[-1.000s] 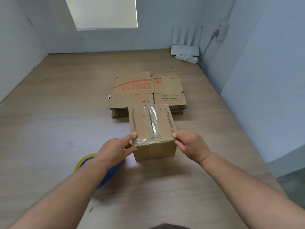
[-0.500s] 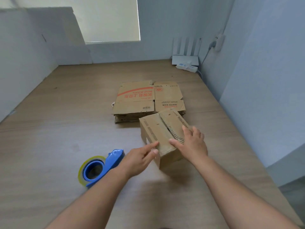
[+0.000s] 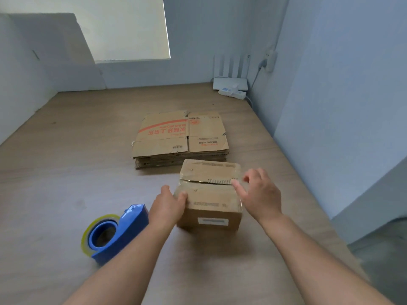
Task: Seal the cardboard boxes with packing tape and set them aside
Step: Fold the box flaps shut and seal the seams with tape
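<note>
A small cardboard box (image 3: 209,194) stands on the wooden floor, its top flaps meeting in a seam that runs left to right, with a white label on the near side. My left hand (image 3: 168,205) grips the box's left top edge, thumb on the flap. My right hand (image 3: 259,192) hovers at the box's right side with fingers spread, the fingertips touching the seam's right end. A blue tape dispenser (image 3: 114,234) with a yellowish roll lies on the floor to the left of the box, beside my left forearm.
A stack of flattened cardboard boxes (image 3: 182,137) lies just behind the small box. A white router and power strip (image 3: 231,86) sit in the far right corner. A wall (image 3: 330,106) runs close along the right; the floor drops off at the lower right.
The box has been turned so its seam now runs left to right and the labelled side faces me. My left hand moved onto its left edge; my right hand shifted to its right side.
</note>
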A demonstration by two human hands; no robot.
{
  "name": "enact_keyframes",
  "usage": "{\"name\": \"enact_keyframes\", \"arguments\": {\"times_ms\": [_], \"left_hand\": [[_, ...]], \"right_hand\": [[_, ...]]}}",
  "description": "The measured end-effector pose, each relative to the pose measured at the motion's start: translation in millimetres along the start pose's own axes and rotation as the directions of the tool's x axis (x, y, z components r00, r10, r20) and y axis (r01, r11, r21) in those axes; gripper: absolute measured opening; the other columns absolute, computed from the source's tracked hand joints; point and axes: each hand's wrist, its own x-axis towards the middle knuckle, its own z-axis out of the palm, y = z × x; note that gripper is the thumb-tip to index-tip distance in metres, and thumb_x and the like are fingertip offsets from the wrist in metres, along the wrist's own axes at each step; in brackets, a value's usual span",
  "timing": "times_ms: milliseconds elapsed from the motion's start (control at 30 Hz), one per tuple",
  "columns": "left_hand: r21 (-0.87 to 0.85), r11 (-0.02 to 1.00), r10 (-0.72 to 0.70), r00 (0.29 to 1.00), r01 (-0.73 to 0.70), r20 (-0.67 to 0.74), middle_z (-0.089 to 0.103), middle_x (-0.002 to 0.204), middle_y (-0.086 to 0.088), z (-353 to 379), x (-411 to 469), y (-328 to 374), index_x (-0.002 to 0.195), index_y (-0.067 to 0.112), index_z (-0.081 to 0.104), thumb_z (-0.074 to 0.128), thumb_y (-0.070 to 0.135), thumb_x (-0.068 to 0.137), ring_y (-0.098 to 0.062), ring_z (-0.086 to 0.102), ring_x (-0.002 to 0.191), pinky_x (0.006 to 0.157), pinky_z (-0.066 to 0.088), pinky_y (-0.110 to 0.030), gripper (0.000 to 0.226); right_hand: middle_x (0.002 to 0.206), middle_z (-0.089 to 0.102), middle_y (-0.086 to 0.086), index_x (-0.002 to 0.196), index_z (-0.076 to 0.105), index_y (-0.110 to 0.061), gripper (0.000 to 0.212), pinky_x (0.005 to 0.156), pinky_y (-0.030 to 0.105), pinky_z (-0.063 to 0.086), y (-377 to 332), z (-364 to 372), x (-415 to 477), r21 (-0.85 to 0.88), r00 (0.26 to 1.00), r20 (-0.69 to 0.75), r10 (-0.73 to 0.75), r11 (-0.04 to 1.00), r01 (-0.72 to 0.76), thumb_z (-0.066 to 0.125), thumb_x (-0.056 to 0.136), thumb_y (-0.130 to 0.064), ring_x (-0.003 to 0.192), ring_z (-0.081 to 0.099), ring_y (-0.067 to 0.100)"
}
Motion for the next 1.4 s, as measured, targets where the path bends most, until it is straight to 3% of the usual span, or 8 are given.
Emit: {"name": "enact_keyframes", "arguments": {"times_ms": [133,233,333,500,700,1067,1267,1400], "left_hand": [[-0.143,0.986,-0.075,0.992,0.089,0.106,0.055,0.127,-0.015,17,-14,1,0.151,0.025,-0.011,0.064,0.042,0.086,-0.024,0.068,0.083,0.064,0.059,-0.034,0.101],[0.003,1.0,-0.012,0.995,0.012,0.095,0.007,0.156,-0.016,16,-15,3,0.145,0.031,-0.029,0.076,0.047,0.075,-0.036,0.037,0.134,0.103,0.043,-0.047,0.127],[0.226,0.965,0.12,0.991,-0.131,0.062,-0.027,0.156,-0.01,3,-4,1,0.145,0.029,-0.03,0.076,0.063,0.064,-0.032,-0.008,0.147,0.118,0.014,-0.05,0.137],[0.224,0.943,0.221,0.967,-0.246,0.13,0.015,0.158,-0.01,-25,28,-2,0.154,0.024,0.001,0.074,0.065,0.064,-0.027,0.017,0.144,0.115,0.025,-0.043,0.123],[0.18,0.975,0.103,0.985,-0.127,0.136,0.058,0.116,-0.002,-21,22,-18,0.123,0.016,0.054,0.071,0.055,0.074,-0.017,0.057,0.095,0.077,0.048,-0.031,0.065],[-0.019,0.984,0.179,0.983,-0.179,0.049,0.06,0.119,-0.008,-15,25,-52,0.13,0.02,0.051,0.037,0.038,0.1,-0.022,0.058,0.102,0.084,0.047,-0.035,0.038],[0.248,0.967,0.144,0.937,-0.065,-0.318,0.055,0.121,-0.011,-36,13,-92,0.125,0.009,0.053,0.049,0.049,0.093,-0.028,0.052,0.111,0.093,0.043,-0.038,0.051],[0.408,0.9,-0.058,0.971,0.151,-0.231,0.057,0.111,-0.011,-37,11,-121,0.114,0.005,0.049,0.059,0.068,0.077,-0.028,0.057,0.1,0.076,0.047,-0.036,0.074]], "right_hand": [[0.082,0.067,0.004,0.079,0.065,-0.02,0.064,0.06,0.027,0.036,-10,4,-29,-0.193,0.971,0.234,0.04,0.981,0.006,0.025,0.092,-0.067,0.082,0.064,0.027],[0.094,0.068,0.005,0.094,0.065,-0.021,0.061,0.07,0.03,0.044,-9,16,-31,-0.184,0.925,0.343,0.162,0.978,-0.103,0.026,0.092,-0.068,0.092,0.064,0.026],[0.107,0.066,0.008,0.109,0.057,-0.017,0.05,0.078,0.035,0.045,-15,25,-20,-0.078,0.903,0.363,0.229,0.973,-0.216,0.034,0.095,-0.059,0.103,0.061,0.029],[0.113,0.063,0.011,0.112,0.054,-0.011,0.037,0.082,0.035,0.044,-20,40,8,0.077,0.852,0.432,0.298,0.928,-0.364,0.039,0.098,-0.042,0.106,0.058,0.031],[0.116,0.062,0.008,0.115,0.053,-0.013,0.032,0.085,0.034,0.046,-21,48,31,0.319,0.836,0.521,0.173,0.869,-0.379,0.044,0.095,-0.036,0.104,0.058,0.027],[0.125,0.058,0.008,0.13,0.038,-0.016,0.038,0.087,0.033,0.045,-45,71,19,0.431,0.882,0.457,0.113,0.84,-0.331,0.046,0.096,-0.029,0.108,0.057,0.027],[0.125,0.058,0.007,0.133,0.039,-0.017,0.039,0.087,0.033,0.044,-42,72,20,0.434,0.889,0.443,0.116,0.84,-0.326,0.045,0.096,-0.029,0.108,0.056,0.027],[0.131,0.055,0.006,0.141,0.033,-0.016,0.048,0.09,0.032,0.041,-41,72,20,0.426,0.888,0.444,0.121,0.843,-0.328,0.045,0.097,-0.03,0.114,0.054,0.026]]}}
